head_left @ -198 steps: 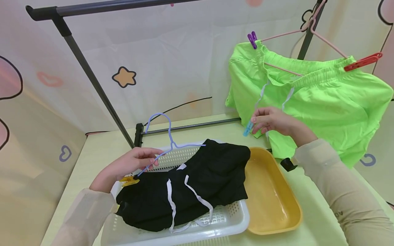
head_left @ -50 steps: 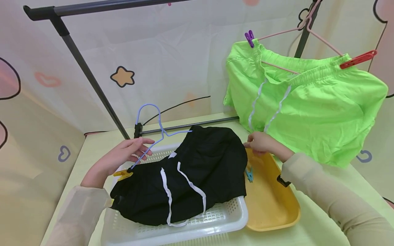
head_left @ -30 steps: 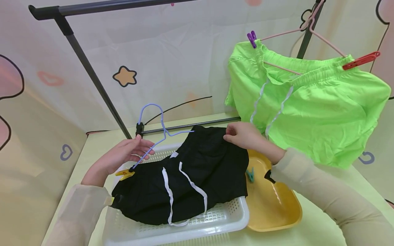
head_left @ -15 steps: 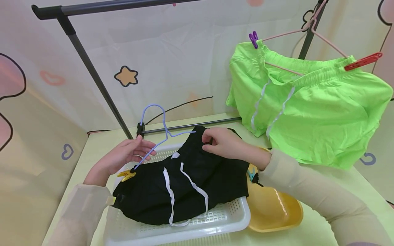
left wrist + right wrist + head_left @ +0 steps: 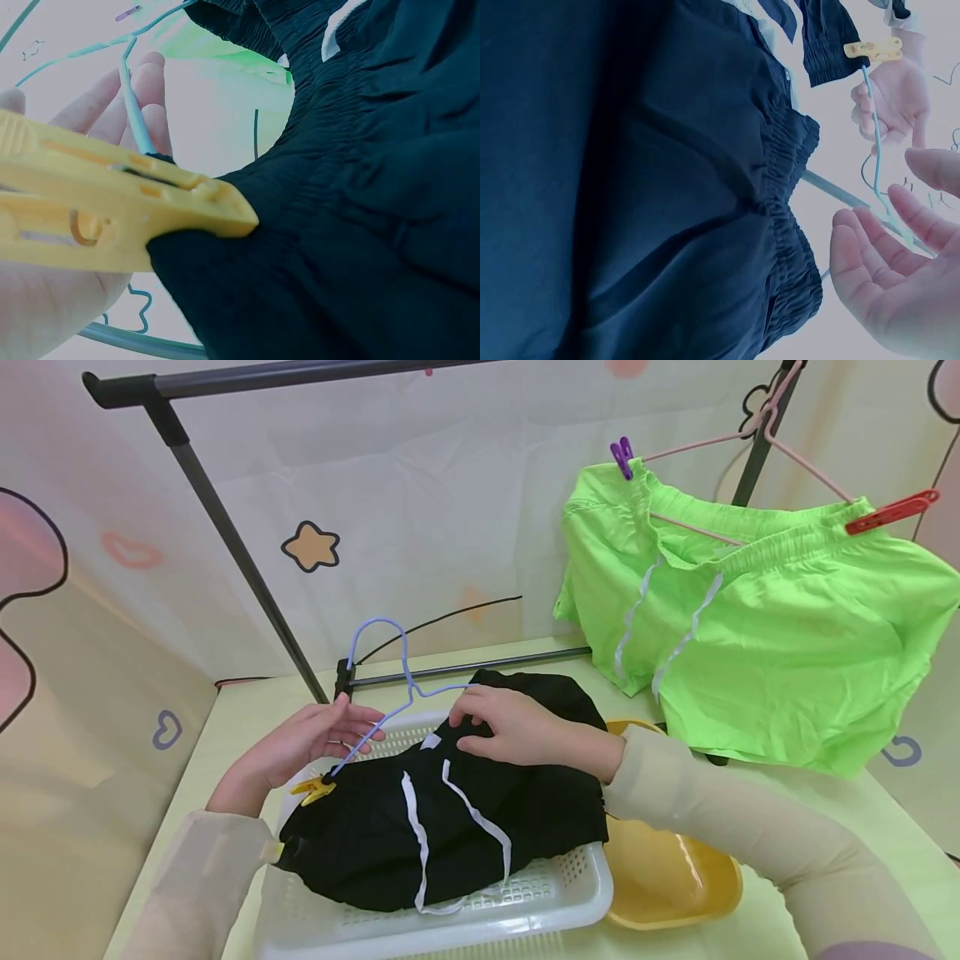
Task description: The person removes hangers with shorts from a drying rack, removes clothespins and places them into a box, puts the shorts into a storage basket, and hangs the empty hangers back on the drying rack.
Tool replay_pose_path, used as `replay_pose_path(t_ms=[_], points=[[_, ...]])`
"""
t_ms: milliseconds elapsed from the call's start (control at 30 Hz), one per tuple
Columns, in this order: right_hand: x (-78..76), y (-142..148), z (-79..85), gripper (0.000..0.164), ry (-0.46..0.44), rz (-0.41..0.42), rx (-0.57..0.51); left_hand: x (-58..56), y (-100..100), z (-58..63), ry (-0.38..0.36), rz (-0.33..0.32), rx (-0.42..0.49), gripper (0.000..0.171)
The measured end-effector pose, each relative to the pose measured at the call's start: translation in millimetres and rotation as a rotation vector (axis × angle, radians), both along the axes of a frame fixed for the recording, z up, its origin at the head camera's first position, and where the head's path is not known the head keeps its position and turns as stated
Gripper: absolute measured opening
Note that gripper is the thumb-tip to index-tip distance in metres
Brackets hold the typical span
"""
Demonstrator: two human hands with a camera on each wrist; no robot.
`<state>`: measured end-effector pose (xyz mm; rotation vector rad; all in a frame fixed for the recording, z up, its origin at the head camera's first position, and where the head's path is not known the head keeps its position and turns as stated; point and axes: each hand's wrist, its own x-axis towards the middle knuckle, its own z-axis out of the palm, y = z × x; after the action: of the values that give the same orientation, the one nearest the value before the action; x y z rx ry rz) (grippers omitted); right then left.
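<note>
Across the white perforated basket point(image 5: 592, 897), in my head view, lie the black shorts point(image 5: 367, 831), the left hand point(image 5: 315, 742) with fingers loosely extended behind the thin blue hanger point(image 5: 410, 683), the right hand point(image 5: 517, 727) hiding some cloth, green shorts point(image 5: 780, 643) hanging beyond. From the left wrist, I see a yellow clothespin point(image 5: 142, 221) clamping the gathered waistband point(image 5: 315, 150); from the right, thumb and fingers apart beside it.

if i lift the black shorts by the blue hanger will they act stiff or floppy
Probably floppy: the black shorts sag in soft folds over the white basket. The side away from the yellow clothespin may droop or slip, since no second one shows on them. The loose white drawstrings would likely dangle.
</note>
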<state>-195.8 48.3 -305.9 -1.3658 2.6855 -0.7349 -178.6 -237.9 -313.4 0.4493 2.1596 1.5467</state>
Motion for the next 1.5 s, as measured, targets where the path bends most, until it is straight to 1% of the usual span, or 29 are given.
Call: replay_pose_path(t_ms=[167,400,633,833,933,1033,1200,1333,1500], points=[[1.3,-9.6,-3.5,0.022,0.045,0.049,0.006,1.1,0.2,-0.7,-0.011,-0.02,-0.006,0.061],[4.0,-21.0,-8.2,0.022,0.163,0.128,-0.014,2.0,0.6,-4.0,-0.007,-0.044,-0.005,0.063],[4.2,-31.2,-13.1,0.021,0.291,0.164,-0.07,2.4,-0.4,-11.2,-0.033,-0.025,-0.023,0.064],[0.3,-41.1,-20.5,0.021,0.386,0.188,-0.104,4.1,-1.4,-14.7,-0.049,-0.019,-0.027,0.065],[-1.8,-44.1,-22.6,0.02,0.434,0.168,-0.139,5.1,-1.6,-15.9,-0.058,-0.015,-0.027,0.065],[-4.2,-45.1,-24.5,0.017,0.474,0.117,-0.173,5.9,-2.0,-17.1,-0.063,-0.01,-0.024,0.066],[-9.3,-44.0,-28.7,0.014,0.491,0.033,-0.217,7.0,-2.4,-18.4,-0.052,-0.013,-0.029,0.065],[-13.1,-44.1,-31.3,0.013,0.488,0.0,-0.221,7.9,-2.6,-18.8,-0.047,-0.014,-0.028,0.064],[-16.6,-44.0,-34.4,0.013,0.491,-0.037,-0.18,9.1,-2.6,-18.8,-0.045,-0.017,-0.013,0.064]])
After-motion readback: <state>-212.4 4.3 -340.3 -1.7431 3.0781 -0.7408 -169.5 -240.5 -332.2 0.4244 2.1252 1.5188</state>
